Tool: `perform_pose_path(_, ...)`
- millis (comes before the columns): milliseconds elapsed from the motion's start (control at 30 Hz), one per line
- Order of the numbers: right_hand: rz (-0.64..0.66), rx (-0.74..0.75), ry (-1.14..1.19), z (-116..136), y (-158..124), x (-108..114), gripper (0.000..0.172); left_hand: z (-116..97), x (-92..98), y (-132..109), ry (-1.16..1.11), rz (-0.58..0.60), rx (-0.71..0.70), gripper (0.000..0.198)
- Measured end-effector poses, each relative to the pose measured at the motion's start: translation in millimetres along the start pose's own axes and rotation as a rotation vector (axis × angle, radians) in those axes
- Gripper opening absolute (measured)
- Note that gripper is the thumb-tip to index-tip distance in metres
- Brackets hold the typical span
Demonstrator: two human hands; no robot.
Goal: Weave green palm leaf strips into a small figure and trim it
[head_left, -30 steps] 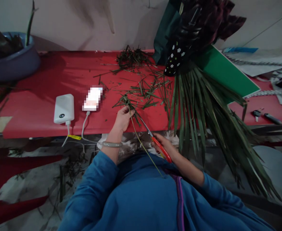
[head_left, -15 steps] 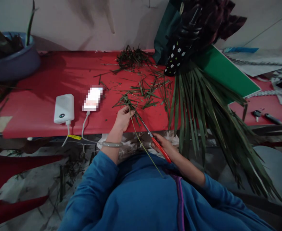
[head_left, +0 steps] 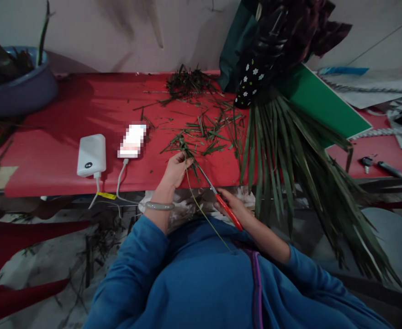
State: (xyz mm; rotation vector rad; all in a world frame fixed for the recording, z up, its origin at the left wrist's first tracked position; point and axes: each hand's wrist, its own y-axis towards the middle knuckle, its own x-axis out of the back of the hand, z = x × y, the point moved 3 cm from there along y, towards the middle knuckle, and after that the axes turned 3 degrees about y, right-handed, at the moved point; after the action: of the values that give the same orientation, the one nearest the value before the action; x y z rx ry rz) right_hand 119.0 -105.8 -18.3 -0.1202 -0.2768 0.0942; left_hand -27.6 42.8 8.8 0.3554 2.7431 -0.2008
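Note:
Between its thumb and fingers, my left hand [head_left: 177,170] pinches a small woven piece of green leaf strips [head_left: 184,145] over the front of the red table. A long thin leaf strand [head_left: 206,211] trails from it down to my blue top. My right hand [head_left: 230,203] grips red-handled scissors [head_left: 229,212] just off the table's front edge. Their metal blades point up and left, with the tips at the lower side of the woven piece. I cannot tell whether the blades are parted.
Leaf clippings [head_left: 214,128] litter the red table [head_left: 94,100], with a heap [head_left: 190,82] by the wall. A white power bank [head_left: 91,154] and a phone [head_left: 132,140] lie left, joined by cables. Long palm leaves [head_left: 290,160] hang over the edge at right. A blue basin [head_left: 19,91] stands far left.
The scissors and my right hand have shifted very slightly up and left. My left hand keeps its pinch on the woven leaf piece, nearly unmoved.

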Motion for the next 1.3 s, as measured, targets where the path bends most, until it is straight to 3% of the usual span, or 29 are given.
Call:
perform_pose_path(367,-0.001,-0.055,0.093,22,7,-4,0.043,-3,-2.8,-3,0.057,-0.005,0.047,0.018)
perform_pose_path(667,-0.081,-0.099,0.114,9,11,-5,0.05,0,-1.9,-2,0.067,0.023,0.053,0.019)
perform_pose_path(967,0.007,-0.04,0.056,15,4,-3,0.043,-3,-3.6,-2,-0.035,0.019,0.038,0.02)
perform_pose_path(1300,-0.034,-0.076,0.052,14,1,-1,0.044,-2,-1.1,-2,-0.044,0.003,0.051,0.02)
